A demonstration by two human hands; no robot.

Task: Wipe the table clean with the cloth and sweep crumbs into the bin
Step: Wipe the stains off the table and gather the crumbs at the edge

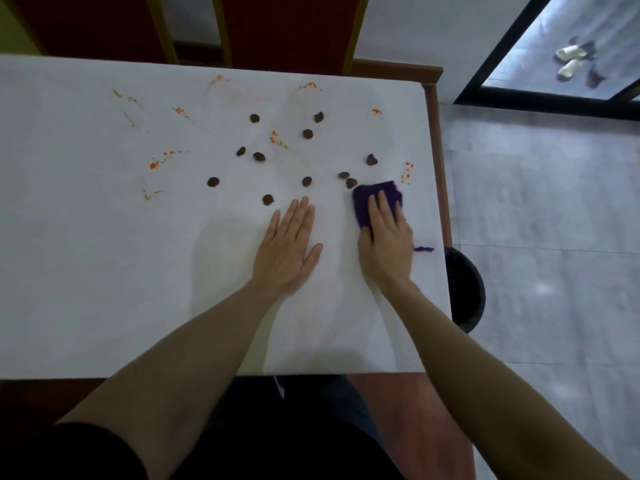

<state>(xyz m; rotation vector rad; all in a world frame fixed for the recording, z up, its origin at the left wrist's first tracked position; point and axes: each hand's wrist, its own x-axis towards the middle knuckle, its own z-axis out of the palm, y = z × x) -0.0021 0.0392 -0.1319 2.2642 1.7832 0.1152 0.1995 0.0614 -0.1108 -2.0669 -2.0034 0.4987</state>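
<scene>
A white-covered table (pixel 104 271) carries several dark brown crumbs (pixel 259 156) scattered across its middle, and orange smears (pixel 162 157) spread over the far half. My right hand (pixel 386 244) presses flat on a purple cloth (pixel 374 197) near the table's right edge, just below two crumbs (pixel 351 182). A purple thread (pixel 423 249) from the cloth trails to the right of that hand. My left hand (pixel 289 247) lies flat on the table with fingers together and holds nothing. A dark round bin (pixel 465 289) stands on the floor beside the right edge, partly hidden by the table.
Red chairs with yellow frames (pixel 225 29) stand behind the far edge. Grey floor (pixel 554 202) lies to the right, with a dark-framed glass door (pixel 571 46) at the top right. My dark-clothed lap is under the near edge.
</scene>
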